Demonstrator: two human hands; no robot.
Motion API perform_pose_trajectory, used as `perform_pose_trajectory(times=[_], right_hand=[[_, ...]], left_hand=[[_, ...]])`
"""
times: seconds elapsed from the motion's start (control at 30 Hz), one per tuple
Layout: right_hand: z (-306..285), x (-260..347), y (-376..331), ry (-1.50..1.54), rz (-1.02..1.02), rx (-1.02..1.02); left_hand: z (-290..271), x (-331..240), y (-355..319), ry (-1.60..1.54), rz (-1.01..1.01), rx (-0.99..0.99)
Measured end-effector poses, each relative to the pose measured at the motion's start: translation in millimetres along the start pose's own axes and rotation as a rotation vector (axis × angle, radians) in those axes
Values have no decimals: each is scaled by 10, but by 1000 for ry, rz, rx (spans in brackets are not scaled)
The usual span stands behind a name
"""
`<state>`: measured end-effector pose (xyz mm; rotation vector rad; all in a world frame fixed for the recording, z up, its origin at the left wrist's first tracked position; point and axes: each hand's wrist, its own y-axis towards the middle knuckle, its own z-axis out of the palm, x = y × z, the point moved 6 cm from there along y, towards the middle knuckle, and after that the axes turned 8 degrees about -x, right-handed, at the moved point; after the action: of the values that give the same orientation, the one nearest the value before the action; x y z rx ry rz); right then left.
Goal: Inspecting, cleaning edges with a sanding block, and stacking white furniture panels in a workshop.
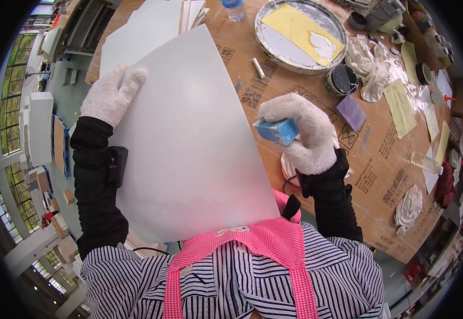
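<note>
A large white panel (pixel 189 122) with a smooth, slightly shiny face tilts up in front of me, its lower edge near my pink apron. My left hand (pixel 110 97), in a white knit glove, grips the panel's left edge near the top, and its thumb lies on the face. Just off the panel's right edge, my right hand (pixel 311 133) wears a matching glove. Its fingers and thumb are closed around a blue sanding block (pixel 278 131) with whitish dust on it. The block appears apart from the panel.
More white panels (pixel 141 34) lie at the far left of the cardboard-covered table (pixel 370 212). Farther right are a round tub lid (pixel 261 40) bearing a yellow sheet, a dark jar (pixel 342 80), a purple sanding sheet (pixel 352 112), white rags (pixel 372 69) and a clear bottle (pixel 426 162).
</note>
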<state>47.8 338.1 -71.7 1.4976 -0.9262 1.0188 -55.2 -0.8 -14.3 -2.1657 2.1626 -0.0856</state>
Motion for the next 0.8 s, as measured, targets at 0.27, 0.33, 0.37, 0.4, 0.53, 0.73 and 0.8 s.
perform_pose_trajectory(times=[0.27,0.33,0.37,0.4,0.53,0.73,0.8], right_hand=[[-108,-191,-53,-15,31,-110],[-299,-451,-25,-123,143,-317],[-387,-619,17,-209,188,-409],[-503,-870,34,-181,353,-540],[-815,-1687,251,-509,612,-748],[-674,-2069,478,-1087,510,-601],[-597,-1982,454,-1195,539,-549]], left_hand=[[9,-1,-2,-20,4,3],[-23,4,-11,-42,11,10],[-36,6,-15,-50,13,28],[-46,-4,-26,-79,32,59],[-139,-84,-112,-97,182,42],[-213,-94,-171,-116,242,13],[-216,-69,-166,-127,209,53]])
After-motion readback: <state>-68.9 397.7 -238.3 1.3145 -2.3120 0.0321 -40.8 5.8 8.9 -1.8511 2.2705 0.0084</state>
